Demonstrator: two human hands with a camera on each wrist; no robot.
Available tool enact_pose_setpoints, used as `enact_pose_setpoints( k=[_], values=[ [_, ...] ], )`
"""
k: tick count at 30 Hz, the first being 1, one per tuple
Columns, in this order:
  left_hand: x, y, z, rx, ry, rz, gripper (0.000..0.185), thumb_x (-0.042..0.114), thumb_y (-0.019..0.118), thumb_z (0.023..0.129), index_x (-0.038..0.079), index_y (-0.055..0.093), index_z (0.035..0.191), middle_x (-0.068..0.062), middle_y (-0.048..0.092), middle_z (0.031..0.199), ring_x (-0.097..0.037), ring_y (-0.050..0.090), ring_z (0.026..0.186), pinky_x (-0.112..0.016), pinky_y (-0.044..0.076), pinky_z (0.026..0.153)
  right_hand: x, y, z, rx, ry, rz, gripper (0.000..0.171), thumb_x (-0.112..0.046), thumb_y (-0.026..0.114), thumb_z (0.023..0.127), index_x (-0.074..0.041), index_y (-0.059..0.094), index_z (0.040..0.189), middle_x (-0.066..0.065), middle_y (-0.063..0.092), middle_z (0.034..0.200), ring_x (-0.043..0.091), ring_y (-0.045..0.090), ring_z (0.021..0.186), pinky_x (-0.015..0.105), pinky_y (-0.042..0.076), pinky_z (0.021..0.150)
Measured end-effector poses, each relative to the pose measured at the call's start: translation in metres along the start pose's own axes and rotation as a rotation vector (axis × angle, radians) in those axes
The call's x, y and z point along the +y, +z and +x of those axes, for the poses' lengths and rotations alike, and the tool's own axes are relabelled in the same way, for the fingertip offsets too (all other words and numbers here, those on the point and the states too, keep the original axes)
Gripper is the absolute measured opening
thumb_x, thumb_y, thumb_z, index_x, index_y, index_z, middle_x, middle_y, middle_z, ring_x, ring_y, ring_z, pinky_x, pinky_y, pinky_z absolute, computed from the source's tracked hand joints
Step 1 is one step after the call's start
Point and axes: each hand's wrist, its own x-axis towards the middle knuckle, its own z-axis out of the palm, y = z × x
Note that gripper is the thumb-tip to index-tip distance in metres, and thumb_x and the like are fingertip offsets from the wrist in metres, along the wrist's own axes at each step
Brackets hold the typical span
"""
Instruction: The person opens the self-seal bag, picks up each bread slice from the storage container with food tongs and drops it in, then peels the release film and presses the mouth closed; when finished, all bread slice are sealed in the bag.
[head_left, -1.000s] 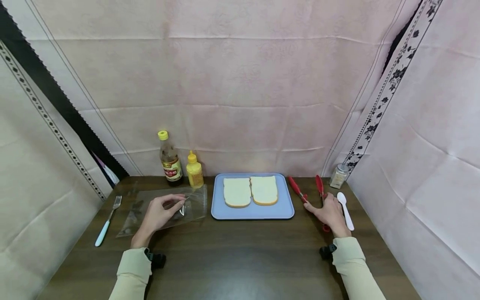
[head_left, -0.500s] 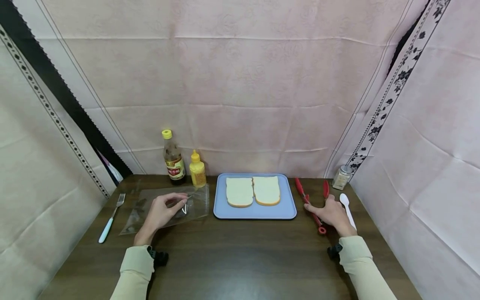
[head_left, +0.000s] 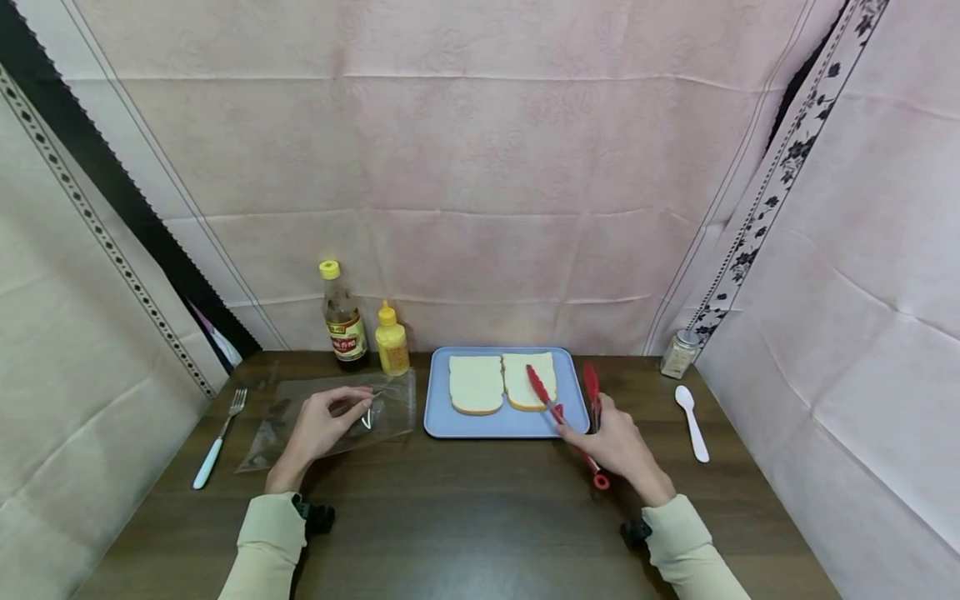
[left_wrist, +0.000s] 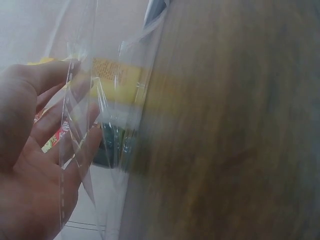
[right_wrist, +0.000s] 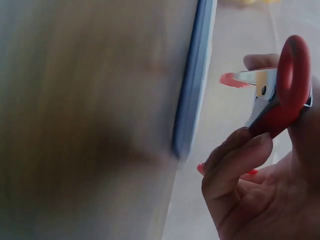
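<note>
Right hand [head_left: 617, 446] grips red tongs [head_left: 561, 414] spread over the right bread slice [head_left: 529, 382], left hand [head_left: 321, 429] pinching the clear bag [head_left: 330, 417] flat at centre-left

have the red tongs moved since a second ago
Yes. The red tongs, gripped by the right hand, went left from beside the white spoon to over the blue tray.

tongs [head_left: 564, 417] lifted, carried over tray [head_left: 504, 423]
</note>
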Motion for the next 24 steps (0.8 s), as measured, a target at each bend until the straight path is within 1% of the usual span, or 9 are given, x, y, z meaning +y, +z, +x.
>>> enact_pose_setpoints(
  k=[2,5,10,12,15,17,20,24],
  values=[
    [0.001,0.0,-0.001,-0.002,-0.002,-0.003,0.02,0.035,0.077,0.103,0.02,0.084,0.115,-0.001,0.08,0.128,-0.03,0.074,0.125,-0.057,0.059,0.106,-0.01,0.007,-0.003,-0.032,-0.01,0.028,0.113,-0.07,0.081,0.087,0.003,0.036,0.161,0.024,0.068,0.137,0.028,0.071,0.108,0.054,0.063,0.098],
    [0.001,0.0,-0.001,-0.006,-0.005,-0.007,0.02,0.034,0.077,0.103,0.02,0.084,0.115,-0.002,0.08,0.128,-0.03,0.074,0.124,-0.057,0.059,0.106,-0.02,0.014,-0.007,-0.077,-0.003,0.051,0.111,-0.07,0.082,0.086,0.0,0.038,0.159,0.021,0.066,0.142,0.027,0.07,0.11,0.055,0.063,0.1],
    [-0.001,-0.001,0.0,-0.012,-0.004,-0.003,0.019,0.035,0.076,0.104,0.022,0.084,0.115,-0.002,0.08,0.128,-0.031,0.074,0.124,-0.057,0.059,0.106,-0.027,0.02,-0.011,-0.107,0.018,0.029,0.109,-0.071,0.085,0.083,0.0,0.043,0.155,0.019,0.068,0.136,0.023,0.068,0.099,0.046,0.066,0.088],
    [-0.001,-0.001,0.0,-0.011,-0.002,-0.004,0.018,0.035,0.076,0.104,0.023,0.084,0.115,-0.002,0.08,0.128,-0.031,0.074,0.123,-0.057,0.06,0.105,-0.026,0.018,-0.011,-0.123,0.015,0.02,0.11,-0.07,0.084,0.084,0.001,0.042,0.156,0.02,0.068,0.138,0.024,0.068,0.1,0.046,0.066,0.088],
    [0.0,-0.001,-0.001,-0.012,-0.001,-0.004,0.017,0.035,0.077,0.104,0.023,0.084,0.115,-0.002,0.08,0.127,-0.03,0.075,0.122,-0.057,0.06,0.105,-0.022,0.011,-0.011,-0.14,0.005,0.001,0.109,-0.068,0.084,0.085,0.001,0.041,0.158,0.021,0.067,0.141,0.025,0.069,0.106,0.051,0.064,0.095],
    [0.001,-0.002,-0.002,-0.013,0.0,-0.003,0.017,0.034,0.077,0.104,0.023,0.084,0.115,-0.002,0.081,0.127,-0.03,0.075,0.122,-0.056,0.06,0.104,-0.018,0.005,-0.011,-0.139,-0.003,-0.018,0.107,-0.066,0.084,0.085,0.002,0.042,0.157,0.022,0.067,0.141,0.027,0.069,0.108,0.054,0.063,0.098],
    [0.002,-0.002,-0.001,-0.014,0.005,-0.003,0.018,0.034,0.076,0.104,0.023,0.083,0.116,-0.002,0.081,0.127,-0.031,0.074,0.123,-0.057,0.06,0.105,-0.014,-0.003,-0.01,-0.126,-0.011,-0.039,0.106,-0.065,0.085,0.085,0.002,0.044,0.155,0.022,0.068,0.138,0.028,0.069,0.109,0.055,0.063,0.098],
    [0.002,-0.001,-0.001,-0.013,0.002,-0.003,0.017,0.033,0.076,0.104,0.023,0.084,0.116,-0.002,0.081,0.127,-0.032,0.074,0.123,-0.059,0.059,0.105,-0.012,-0.004,-0.007,-0.122,-0.03,-0.054,0.109,-0.068,0.084,0.084,0.002,0.043,0.157,0.022,0.067,0.141,0.03,0.069,0.114,0.058,0.061,0.101]
  ],
)
